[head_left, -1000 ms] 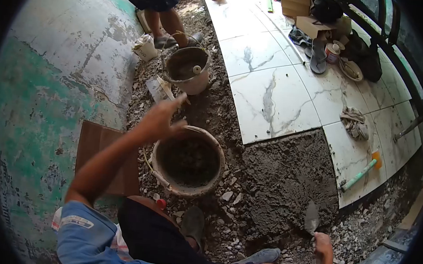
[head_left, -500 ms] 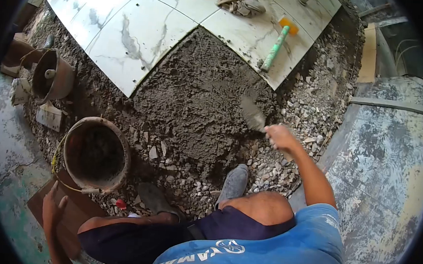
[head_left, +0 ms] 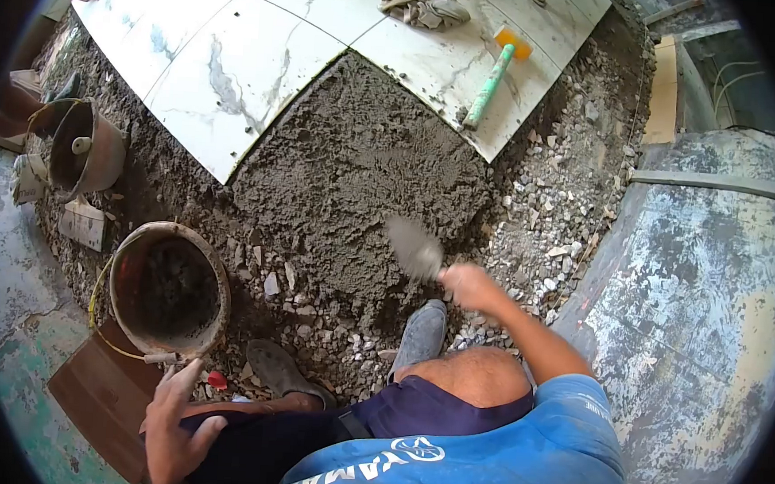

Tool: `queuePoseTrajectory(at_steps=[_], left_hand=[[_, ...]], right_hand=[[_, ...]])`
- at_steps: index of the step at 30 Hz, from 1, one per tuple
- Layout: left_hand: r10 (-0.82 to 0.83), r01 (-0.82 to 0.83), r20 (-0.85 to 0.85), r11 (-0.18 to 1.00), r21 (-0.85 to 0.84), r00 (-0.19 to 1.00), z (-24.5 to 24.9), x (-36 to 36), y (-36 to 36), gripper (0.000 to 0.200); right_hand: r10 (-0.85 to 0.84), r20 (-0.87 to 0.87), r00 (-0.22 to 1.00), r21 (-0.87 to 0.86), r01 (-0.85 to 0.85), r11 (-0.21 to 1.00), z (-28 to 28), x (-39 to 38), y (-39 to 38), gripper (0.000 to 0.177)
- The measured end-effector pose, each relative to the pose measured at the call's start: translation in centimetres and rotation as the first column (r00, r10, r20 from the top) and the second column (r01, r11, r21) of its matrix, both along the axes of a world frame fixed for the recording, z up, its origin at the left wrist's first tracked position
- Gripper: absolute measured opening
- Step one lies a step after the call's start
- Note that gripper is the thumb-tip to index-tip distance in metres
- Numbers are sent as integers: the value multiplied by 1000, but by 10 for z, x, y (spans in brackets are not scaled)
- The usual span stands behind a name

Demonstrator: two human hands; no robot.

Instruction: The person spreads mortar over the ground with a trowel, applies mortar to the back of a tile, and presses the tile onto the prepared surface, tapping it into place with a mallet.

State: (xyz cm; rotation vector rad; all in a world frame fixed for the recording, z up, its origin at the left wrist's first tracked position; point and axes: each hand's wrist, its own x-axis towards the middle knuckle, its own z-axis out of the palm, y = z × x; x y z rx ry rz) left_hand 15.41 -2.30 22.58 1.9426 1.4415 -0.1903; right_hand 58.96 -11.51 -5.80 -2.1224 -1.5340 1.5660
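Note:
My right hand (head_left: 472,288) is closed around the handle of a trowel (head_left: 415,247), whose grey blade lies over the lower right part of the wet mortar (head_left: 348,160). The mortar fills the corner between white marbled tiles (head_left: 229,81). My left hand (head_left: 174,429) is empty, its fingers apart, beside my knee and just below a bucket (head_left: 222,307) with dark mortar inside. The bucket's yellow handle hangs down on its left side.
A mallet with a green handle (head_left: 490,86) and a crumpled cloth (head_left: 426,7) lie on the tiles. Another bucket (head_left: 100,149) rests at the left. Loose gravel (head_left: 539,225) borders the mortar. A brown board (head_left: 99,393) is at lower left.
My right hand and the trowel have moved left and down across the mortar. My left hand has shifted right, closer to my knee and the bucket's lower edge. The view has shifted slightly.

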Motion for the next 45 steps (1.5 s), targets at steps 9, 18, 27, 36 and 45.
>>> queuePoseTrajectory(at_steps=[9,18,27,36,45], left_hand=[[-25,27,-50,999,27,998,-5,2,13,74],[-70,69,9,989,128,997,-4,-19,6,67],[-69,66,22,991,118,997,-4,-32,10,70],[-100,104,-45,989,101,994,-3,-16,14,70],[-140,139,-16,990,-34,990,9,-10,10,56]], right_hand=[[-492,-222,842,-256,437,863,23,36,108,30],[-264,-66,962,-84,258,963,-30,63,196,42],[476,45,878,103,-478,872,-5,-38,88,37],[608,512,607,129,-754,644,28,-13,56,31],[568,575,588,3,-697,718,41,-4,147,27]])
